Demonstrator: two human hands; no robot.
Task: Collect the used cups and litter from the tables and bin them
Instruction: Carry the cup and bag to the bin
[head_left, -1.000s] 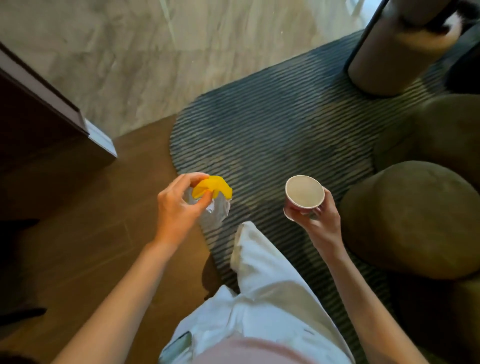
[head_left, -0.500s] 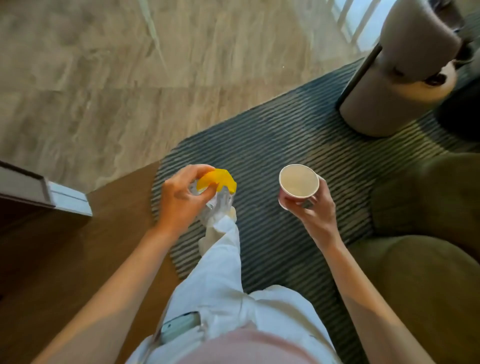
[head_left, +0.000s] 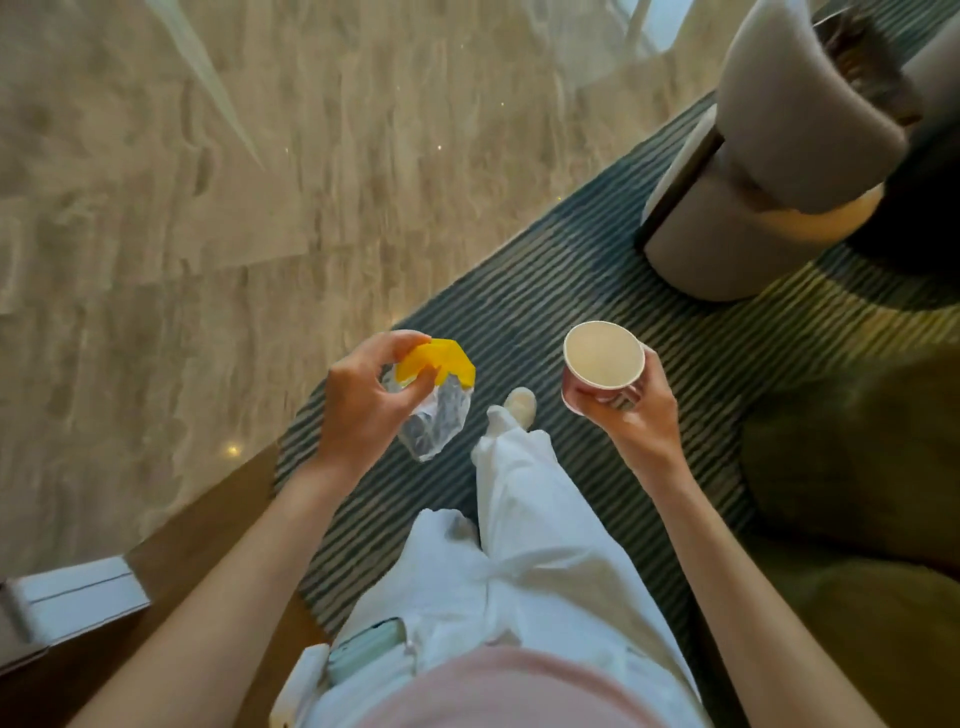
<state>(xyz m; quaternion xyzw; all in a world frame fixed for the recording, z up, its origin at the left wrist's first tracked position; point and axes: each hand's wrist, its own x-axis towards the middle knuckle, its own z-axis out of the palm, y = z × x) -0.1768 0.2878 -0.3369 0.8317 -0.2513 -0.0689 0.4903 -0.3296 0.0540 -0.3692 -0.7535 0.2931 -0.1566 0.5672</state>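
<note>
Centre frame, the left hand (head_left: 361, 402) has a pinching grip on a yellow-topped clear wrapper (head_left: 435, 395); right of it, the right hand (head_left: 631, 410) grasps an upright paper cup (head_left: 602, 364).

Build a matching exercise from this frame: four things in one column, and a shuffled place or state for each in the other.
Things:
1. paper cup
2. yellow and clear wrapper
3. phone
4. grey armchair

Places or states:
A. tucked in the trouser pocket
B. standing on the striped rug, upper right
C. held upright in the right hand
D. pinched in the left hand

Pairs: 1-C, 2-D, 3-A, 4-B
</note>
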